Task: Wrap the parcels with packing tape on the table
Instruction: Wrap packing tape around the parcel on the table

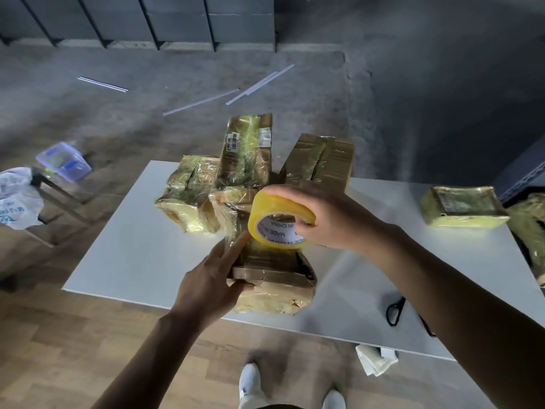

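A brown cardboard parcel [274,287], partly covered in clear tape, stands near the front edge of the white table [124,249]. My left hand [212,278] grips its left side, thumb on the front face and fingers along the upper left edge. My right hand [321,216] holds a yellowish roll of packing tape [280,219] just above the parcel's top, fingers hooked into the core. Three taped parcels are piled behind: one at the left [188,193], one upright in the middle [247,152], one at the right [321,160].
Another taped parcel [463,205] lies at the table's right end, with more wrapped goods [530,228] beyond the edge. Black scissors [396,311] lie on the table by my right forearm. A clear plastic box [63,160] and a plastic bag [17,196] sit at the left on the floor side.
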`<state>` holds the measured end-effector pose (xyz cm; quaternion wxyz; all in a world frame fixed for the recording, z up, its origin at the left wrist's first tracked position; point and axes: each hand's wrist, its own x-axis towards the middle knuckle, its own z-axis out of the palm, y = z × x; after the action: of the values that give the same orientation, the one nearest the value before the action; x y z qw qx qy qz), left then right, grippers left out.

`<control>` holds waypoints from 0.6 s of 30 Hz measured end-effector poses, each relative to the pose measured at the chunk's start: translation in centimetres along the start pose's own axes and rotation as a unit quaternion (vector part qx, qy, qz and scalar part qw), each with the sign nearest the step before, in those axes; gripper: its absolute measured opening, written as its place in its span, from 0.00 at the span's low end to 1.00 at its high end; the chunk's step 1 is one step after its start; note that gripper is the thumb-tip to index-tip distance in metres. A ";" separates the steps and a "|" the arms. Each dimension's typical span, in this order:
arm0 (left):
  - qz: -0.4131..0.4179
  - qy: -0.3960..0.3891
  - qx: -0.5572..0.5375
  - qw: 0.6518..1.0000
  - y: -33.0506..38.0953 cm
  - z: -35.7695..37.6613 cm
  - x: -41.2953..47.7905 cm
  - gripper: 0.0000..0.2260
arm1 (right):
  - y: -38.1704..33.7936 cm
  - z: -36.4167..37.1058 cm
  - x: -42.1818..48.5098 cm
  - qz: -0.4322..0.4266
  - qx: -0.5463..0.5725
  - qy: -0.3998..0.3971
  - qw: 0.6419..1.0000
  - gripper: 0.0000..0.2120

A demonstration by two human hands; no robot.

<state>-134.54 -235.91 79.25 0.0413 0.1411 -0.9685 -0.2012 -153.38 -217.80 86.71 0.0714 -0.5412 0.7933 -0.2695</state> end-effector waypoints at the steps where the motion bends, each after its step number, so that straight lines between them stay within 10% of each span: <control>1: 0.009 -0.002 -0.008 1.000 0.1 0.1 0.0 0.43 | 0.1 -0.2 -0.3 0.002 -0.002 -0.003 1.000 0.36; 18: 0.008 -0.007 -0.003 1.000 0.2 0.2 0.6 0.41 | 0.7 -1.9 -0.9 -0.007 -0.059 0.009 0.998 0.37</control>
<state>-135.21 -235.83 79.14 0.0369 0.1320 -0.9691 -0.2051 -154.37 -216.15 87.78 0.0305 -0.5478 0.8045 -0.2276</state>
